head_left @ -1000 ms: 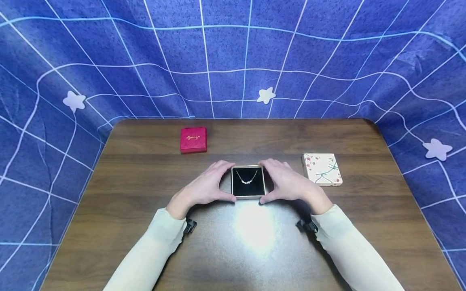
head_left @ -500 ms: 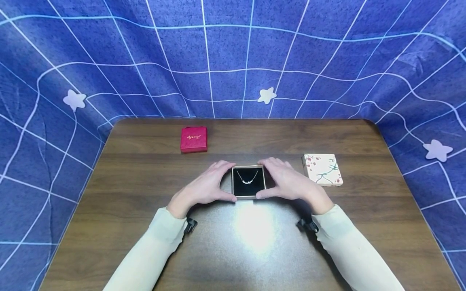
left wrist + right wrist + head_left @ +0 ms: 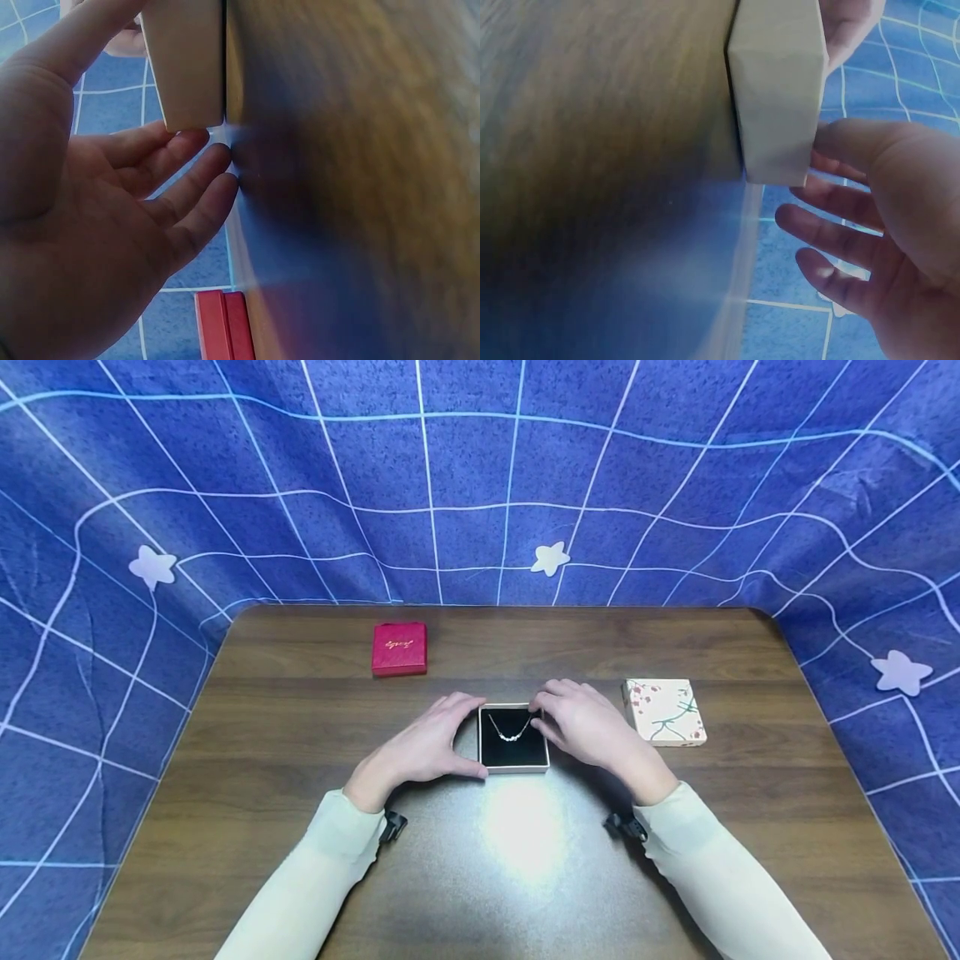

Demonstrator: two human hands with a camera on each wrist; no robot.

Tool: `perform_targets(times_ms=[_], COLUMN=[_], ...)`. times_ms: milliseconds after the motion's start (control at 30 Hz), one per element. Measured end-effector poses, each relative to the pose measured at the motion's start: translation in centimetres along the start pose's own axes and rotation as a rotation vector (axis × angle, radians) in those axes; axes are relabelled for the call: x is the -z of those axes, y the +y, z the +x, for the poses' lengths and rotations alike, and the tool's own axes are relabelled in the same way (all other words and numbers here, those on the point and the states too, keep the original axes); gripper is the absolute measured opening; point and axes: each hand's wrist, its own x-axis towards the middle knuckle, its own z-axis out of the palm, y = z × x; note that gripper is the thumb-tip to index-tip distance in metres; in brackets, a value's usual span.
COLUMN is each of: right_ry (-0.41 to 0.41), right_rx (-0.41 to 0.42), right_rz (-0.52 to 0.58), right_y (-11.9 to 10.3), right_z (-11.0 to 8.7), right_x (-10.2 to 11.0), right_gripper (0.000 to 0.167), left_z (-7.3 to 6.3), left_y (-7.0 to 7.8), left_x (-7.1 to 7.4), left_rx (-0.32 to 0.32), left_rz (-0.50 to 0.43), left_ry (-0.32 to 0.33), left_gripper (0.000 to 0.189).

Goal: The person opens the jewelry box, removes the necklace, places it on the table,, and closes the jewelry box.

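A small jewelry box (image 3: 513, 769) lies open-topped on the table with a black lining inside. A silver necklace (image 3: 512, 737) with a beaded middle hangs in a V across that lining. My left hand (image 3: 420, 747) holds the box's left side, thumb at the near corner and fingers at the far corner. Over the far right corner, my right hand (image 3: 585, 722) has its thumb and index fingertips close to the chain's right end, apart from each other. In the right wrist view the box's pale side wall (image 3: 776, 112) hides part of the index finger.
A red box (image 3: 399, 649) with gold lettering sits at the back left. To the right stands a white box (image 3: 664, 712) with a floral pattern. Blue gridded cloth (image 3: 480, 468) hangs behind the wooden table (image 3: 300, 710).
My right thumb has left the box's near right corner and moved up over its right edge, beside the necklace's right end. My left hand and the box stay in place.
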Motion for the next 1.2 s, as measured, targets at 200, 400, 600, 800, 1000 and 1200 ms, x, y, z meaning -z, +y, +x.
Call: perform_targets(times_ms=[200,400,600,800,1000,1200], right_ry=[0.032,-0.003,-0.067,-0.075,-0.023,0.013], right_rx=[-0.013,-0.093,-0.176,-0.203,-0.141,-0.031], right_rz=[-0.147,-0.253,-0.285,-0.259,-0.250,-0.226], right_y=[-0.8,-1.9,-2.5,-2.3,-1.8,-0.9], right_z=[0.6,1.1,1.5,1.8,1.8,1.7], right_x=[-0.2,-0.4,-0.6,-0.9,-1.4,-1.4], right_gripper=[0.014,0.010,0.011,0.005,0.004,0.008], left_z=[-0.1,-0.1,-0.1,-0.1,0.0,0.1], left_y=[0.0,0.1,0.1,0.1,0.0,0.2], left_x=[0.0,0.0,0.1,0.1,-0.1,-0.2], left_rx=[0.003,-0.006,-0.015,-0.005,-0.010,-0.023], left_rz=[0.003,0.012,0.025,0.028,0.040,0.062], left_ry=[-0.005,-0.009,-0.009,-0.031,-0.028,-0.013], left_gripper=[0.104,0.102,0.101,0.100,0.100,0.100])
